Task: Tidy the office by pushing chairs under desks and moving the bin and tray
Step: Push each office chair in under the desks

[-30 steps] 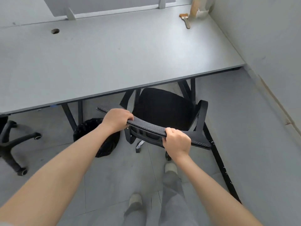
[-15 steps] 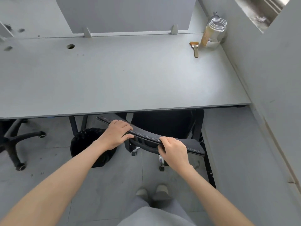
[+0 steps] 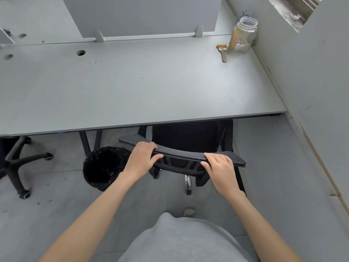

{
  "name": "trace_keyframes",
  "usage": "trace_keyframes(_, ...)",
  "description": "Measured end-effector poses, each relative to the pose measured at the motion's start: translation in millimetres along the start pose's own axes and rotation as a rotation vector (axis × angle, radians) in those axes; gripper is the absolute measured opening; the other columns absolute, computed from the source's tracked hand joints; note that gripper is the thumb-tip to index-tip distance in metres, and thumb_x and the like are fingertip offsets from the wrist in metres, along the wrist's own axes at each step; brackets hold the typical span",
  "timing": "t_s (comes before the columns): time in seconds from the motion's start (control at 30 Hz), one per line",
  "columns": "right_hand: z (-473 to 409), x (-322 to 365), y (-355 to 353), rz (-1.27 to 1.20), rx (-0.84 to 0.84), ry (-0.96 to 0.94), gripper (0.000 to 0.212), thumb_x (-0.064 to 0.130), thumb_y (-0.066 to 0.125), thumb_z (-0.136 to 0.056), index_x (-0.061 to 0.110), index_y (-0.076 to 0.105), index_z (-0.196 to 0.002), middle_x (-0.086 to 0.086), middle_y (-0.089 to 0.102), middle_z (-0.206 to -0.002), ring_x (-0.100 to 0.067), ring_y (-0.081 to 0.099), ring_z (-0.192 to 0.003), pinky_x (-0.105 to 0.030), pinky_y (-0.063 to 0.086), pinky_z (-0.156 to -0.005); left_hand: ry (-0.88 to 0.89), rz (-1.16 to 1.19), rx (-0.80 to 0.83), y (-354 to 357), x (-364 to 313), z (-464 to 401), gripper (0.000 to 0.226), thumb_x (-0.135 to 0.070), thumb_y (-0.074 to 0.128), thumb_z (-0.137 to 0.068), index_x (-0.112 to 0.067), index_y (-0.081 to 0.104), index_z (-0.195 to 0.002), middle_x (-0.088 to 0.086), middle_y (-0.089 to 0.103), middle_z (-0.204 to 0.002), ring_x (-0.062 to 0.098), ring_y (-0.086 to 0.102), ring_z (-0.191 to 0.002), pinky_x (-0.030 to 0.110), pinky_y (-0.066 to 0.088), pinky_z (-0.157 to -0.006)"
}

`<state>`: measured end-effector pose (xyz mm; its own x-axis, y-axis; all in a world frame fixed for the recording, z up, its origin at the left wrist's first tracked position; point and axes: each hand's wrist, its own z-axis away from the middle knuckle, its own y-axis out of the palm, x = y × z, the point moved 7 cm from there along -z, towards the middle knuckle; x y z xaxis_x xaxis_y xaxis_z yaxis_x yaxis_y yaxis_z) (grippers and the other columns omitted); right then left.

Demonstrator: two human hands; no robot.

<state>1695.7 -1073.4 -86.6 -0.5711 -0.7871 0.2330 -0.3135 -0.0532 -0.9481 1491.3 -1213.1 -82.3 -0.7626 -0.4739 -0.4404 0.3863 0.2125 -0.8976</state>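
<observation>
A black mesh office chair (image 3: 181, 155) stands at the grey desk (image 3: 132, 87), its seat (image 3: 188, 136) mostly under the desktop and only the curved backrest top sticking out. My left hand (image 3: 140, 159) grips the left part of that backrest top, fingers over the far edge and thumb on the near side. My right hand (image 3: 220, 167) lies over the right part with a looser hold. A black round bin (image 3: 103, 167) sits on the floor just left of the chair, close beside my left wrist. No tray is in view.
Another chair's black wheeled base (image 3: 17, 163) pokes out from under the desk at far left. A glass jar (image 3: 244, 35) and a small brush (image 3: 222, 52) sit at the desk's back right corner. A grey wall (image 3: 311, 72) runs close along the right.
The chair has rolled forward, so its seat is now mostly hidden under the desktop. I have stepped closer, and both hands stayed on the backrest, the right one's fingers flattening.
</observation>
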Motion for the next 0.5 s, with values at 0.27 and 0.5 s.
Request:
trace_keyframes(0.27, 20.0, -23.6, -11.5, 0.003, -0.008, 0.002, 0.06, 0.053, 0.018, -0.096, 0.021, 0.069, -0.101, 0.007, 0.07, -0.098, -0.016, 0.065, -0.091, -0.032, 0.029, -0.09, 0.042, 0.032, -0.062, 7.1, -18.9, 30.2, 0.03, -0.027, 0.059, -0.083, -0.003, 0.066, -0.099, 0.011, 0.069, -0.089, 0.03, 0.06, -0.085, 0.033, 0.045, -0.081)
trace_keyframes(0.5, 33.9, -52.4, -20.4, -0.025, -0.011, -0.011, 0.06, 0.058, 0.022, -0.093, 0.023, 0.07, -0.101, 0.007, 0.07, -0.099, -0.018, 0.063, -0.094, -0.032, 0.03, -0.095, 0.163, 0.052, -0.056, 16.5, -40.0, 54.3, 0.039, -0.037, 0.046, -0.083, -0.008, 0.07, -0.094, 0.003, 0.073, -0.087, 0.021, 0.067, -0.079, 0.03, 0.047, -0.077)
